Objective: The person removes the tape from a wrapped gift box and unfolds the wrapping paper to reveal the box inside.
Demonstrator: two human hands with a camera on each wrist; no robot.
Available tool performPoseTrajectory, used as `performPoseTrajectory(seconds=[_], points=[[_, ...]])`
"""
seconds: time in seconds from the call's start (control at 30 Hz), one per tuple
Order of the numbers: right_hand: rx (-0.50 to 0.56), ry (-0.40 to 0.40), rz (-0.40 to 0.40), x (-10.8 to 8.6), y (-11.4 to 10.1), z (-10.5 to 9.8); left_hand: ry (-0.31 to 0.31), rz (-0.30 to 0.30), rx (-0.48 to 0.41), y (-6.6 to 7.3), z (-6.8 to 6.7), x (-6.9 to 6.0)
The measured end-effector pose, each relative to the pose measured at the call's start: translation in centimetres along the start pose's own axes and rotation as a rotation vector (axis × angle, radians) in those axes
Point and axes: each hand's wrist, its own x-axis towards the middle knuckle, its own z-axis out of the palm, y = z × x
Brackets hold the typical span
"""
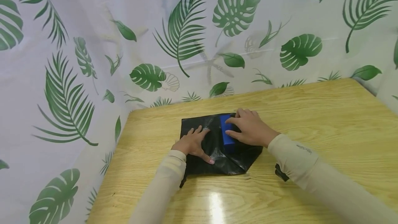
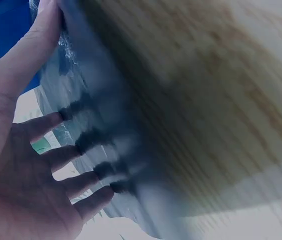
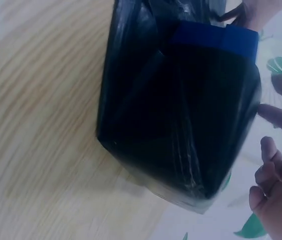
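Note:
A black plastic sheet or bag (image 1: 214,165) lies on the wooden table with a blue box (image 1: 228,137) on top of it. In the right wrist view, black plastic (image 3: 205,115) is folded over part of the blue box (image 3: 215,40). My left hand (image 1: 192,144) rests on the plastic left of the box, fingers spread and thumb toward me; the left wrist view shows its fingertips on the plastic (image 2: 91,100). My right hand (image 1: 250,127) reaches over the box from the right, thumb and forefinger touching its top. Its other fingers are bent near the far end, without a visible grip.
A small black piece (image 1: 281,172) lies on the wooden table (image 1: 326,123), partly hidden beneath the right forearm. White curtain (image 1: 130,54) with green leaf prints hangs behind and left of the table. Light glares off the front of the tabletop.

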Motion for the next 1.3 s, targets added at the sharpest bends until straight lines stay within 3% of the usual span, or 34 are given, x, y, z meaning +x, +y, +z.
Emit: performPoseTrajectory(seconds=[0.2,0.43,0.57,0.7,0.93,1.17,1.3], points=[[-0.031,-0.016,0.031,-0.3,0.2,0.2,0.001,0.009,-0.011,0.2,0.1,0.0],[0.006,-0.003,0.043,-1.0,0.6,-0.6,0.009,0.015,-0.02,0.1,0.1,0.0],[0.027,0.023,0.002,-1.4,1.0,-0.9,0.006,0.019,-0.015,0.0,0.2,0.0],[0.015,0.056,-0.093,-1.9,1.6,-1.0,0.007,0.02,-0.013,-0.1,0.2,0.1],[-0.097,0.104,-0.228,-2.9,2.6,-1.7,0.011,0.022,-0.024,-0.3,0.4,0.2],[-0.271,0.033,-0.266,-3.8,2.8,-3.5,0.001,0.021,-0.025,-0.3,0.2,-0.1],[-0.304,-0.032,-0.219,-4.4,3.2,-4.2,0.006,0.019,-0.024,-0.4,0.3,0.0]])
